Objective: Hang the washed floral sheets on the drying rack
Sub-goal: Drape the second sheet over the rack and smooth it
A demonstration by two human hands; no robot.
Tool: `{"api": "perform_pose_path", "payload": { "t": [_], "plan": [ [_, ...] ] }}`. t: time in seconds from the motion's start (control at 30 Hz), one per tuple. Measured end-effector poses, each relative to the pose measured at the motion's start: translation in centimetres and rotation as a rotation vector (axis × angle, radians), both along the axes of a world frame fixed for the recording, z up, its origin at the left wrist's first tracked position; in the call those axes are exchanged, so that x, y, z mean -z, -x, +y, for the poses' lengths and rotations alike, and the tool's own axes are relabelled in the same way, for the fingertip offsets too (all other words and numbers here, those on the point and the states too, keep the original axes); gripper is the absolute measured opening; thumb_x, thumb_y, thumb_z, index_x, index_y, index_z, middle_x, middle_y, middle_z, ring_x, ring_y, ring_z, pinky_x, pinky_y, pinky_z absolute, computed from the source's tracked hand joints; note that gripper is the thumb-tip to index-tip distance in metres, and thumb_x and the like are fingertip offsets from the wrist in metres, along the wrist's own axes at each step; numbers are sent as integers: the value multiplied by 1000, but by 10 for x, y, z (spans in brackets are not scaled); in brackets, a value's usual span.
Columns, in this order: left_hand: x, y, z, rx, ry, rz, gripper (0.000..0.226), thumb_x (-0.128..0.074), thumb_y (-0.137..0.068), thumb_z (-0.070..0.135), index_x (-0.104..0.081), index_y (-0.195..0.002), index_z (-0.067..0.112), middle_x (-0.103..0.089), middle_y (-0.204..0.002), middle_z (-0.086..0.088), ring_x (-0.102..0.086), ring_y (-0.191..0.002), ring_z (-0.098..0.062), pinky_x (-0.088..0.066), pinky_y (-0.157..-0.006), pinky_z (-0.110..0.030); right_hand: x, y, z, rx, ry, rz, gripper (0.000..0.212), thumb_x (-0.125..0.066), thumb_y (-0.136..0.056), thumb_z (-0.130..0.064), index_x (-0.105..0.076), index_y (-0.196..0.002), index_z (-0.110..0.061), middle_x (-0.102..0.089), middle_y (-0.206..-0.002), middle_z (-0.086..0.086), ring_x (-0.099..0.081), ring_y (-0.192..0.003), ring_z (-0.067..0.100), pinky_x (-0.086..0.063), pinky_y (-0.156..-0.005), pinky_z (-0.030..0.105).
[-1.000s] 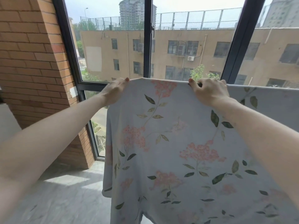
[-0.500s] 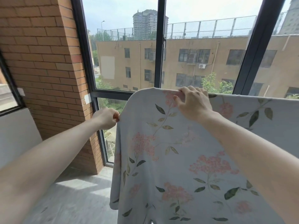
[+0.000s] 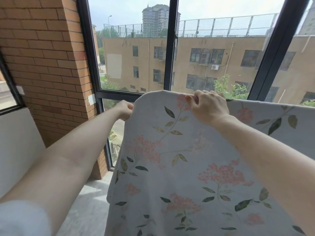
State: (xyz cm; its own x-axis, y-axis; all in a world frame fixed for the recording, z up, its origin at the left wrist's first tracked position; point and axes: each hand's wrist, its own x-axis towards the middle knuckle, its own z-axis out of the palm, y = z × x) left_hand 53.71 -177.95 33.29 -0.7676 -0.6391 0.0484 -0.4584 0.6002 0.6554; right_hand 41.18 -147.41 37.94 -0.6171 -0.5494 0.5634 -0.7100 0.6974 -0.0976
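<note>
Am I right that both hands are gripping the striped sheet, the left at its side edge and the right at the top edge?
Not quite. In the head view the sheet is floral, printed with pink blossoms and green leaves, not striped. The rest holds: the left hand grips its side edge and the right hand grips the top edge.

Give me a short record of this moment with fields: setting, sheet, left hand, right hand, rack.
setting: indoors by a dark-framed window and a brick wall
sheet: floral sheet hangs down, top edge folded over a support
left hand: left hand grips the sheet's left edge
right hand: right hand pinches the top edge
rack: hidden under the sheet
</note>
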Motion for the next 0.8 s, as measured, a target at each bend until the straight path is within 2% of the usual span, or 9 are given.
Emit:
{"api": "perform_pose_path", "payload": {
  "t": [0.1, 0.17, 0.23, 0.37, 0.47, 0.53, 0.6, 0.7, 0.8],
  "plan": [
    [13, 4, 4, 76, -161, -125, 8, -59, -86, 9, -57, -81, 15, -53, -86, -10, -41, -69, -22, -33, -55, -27, 1, 1, 3, 6, 3, 10, 43, -32, -104, -60, -55, -87, -28, -53, -89, -5, -42, -90, 19, -33, -99, 47],
    [18, 7, 3, 97, -249, -109, 9, -57, -93, 6, -62, -89, 13, -58, -89, -11, -49, -71, -22, -41, -63, -30, 2, 4, 6, 13, 5, 14, 43, -31, -104, -60, -53, -85, -28, -52, -89, -5, -43, -90, 19, -33, -100, 47],
    [20, 7, 1, 134, -302, -89, 8, -59, -97, 7, -67, -97, 8, -65, -94, -12, -60, -83, -24, -50, -78, -36, 4, 5, 8, 13, 9, 21, 43, -30, -104, -61, -52, -85, -29, -52, -89, -6, -43, -89, 20, -33, -100, 48],
    [21, 0, -2, 127, -318, 3, 17, -58, -101, 9, -71, -105, 0, -73, -102, -11, -69, -89, -24, -58, -85, -38, 6, 3, 6, 1, 6, 39, 44, -30, -104, -62, -55, -91, -27, -53, -91, -6, -47, -94, 20, -33, -100, 48],
    [25, -18, 2, 49, -299, 131, 19, -57, -102, 9, -69, -114, -1, -74, -109, -13, -70, -94, -23, -58, -76, -32, 6, 2, 4, -1, 3, 43, 42, -32, -104, -61, -55, -93, -27, -52, -93, -5, -50, -98, 22, -32, -99, 47],
    [31, -30, 2, 45, -247, 172, 23, -57, -104, 20, -70, -110, 1, -75, -108, -13, -71, -96, -25, -60, -83, -38, 6, 1, 4, -5, 12, 43, 42, -32, -104, -61, -54, -93, -28, -52, -93, -6, -49, -97, 21, -32, -99, 46],
    [36, -44, 4, 68, -190, 167, 27, -54, -106, 28, -72, -106, 8, -76, -105, -9, -73, -99, -28, -60, -91, -46, 9, 1, 3, -9, 24, 44, 41, -32, -104, -61, -54, -93, -28, -53, -92, -6, -45, -93, 20, -32, -98, 46],
    [35, -59, 7, 100, -80, 127, 22, -60, -103, 36, -73, -105, 17, -75, -103, -3, -72, -95, -23, -60, -90, -43, 11, 1, 4, -13, 41, 57, 42, -33, -103, -62, -54, -91, -28, -53, -91, -7, -45, -91, 19, -32, -97, 46],
    [27, -67, 12, 119, 39, 54, 11, -64, -101, 27, -73, -104, 22, -72, -103, 3, -69, -96, -17, -56, -93, -41, 12, -2, 4, -21, 48, 57, 42, -33, -103, -62, -55, -89, -29, -54, -91, -8, -46, -91, 19, -33, -97, 46]
  ]
}}
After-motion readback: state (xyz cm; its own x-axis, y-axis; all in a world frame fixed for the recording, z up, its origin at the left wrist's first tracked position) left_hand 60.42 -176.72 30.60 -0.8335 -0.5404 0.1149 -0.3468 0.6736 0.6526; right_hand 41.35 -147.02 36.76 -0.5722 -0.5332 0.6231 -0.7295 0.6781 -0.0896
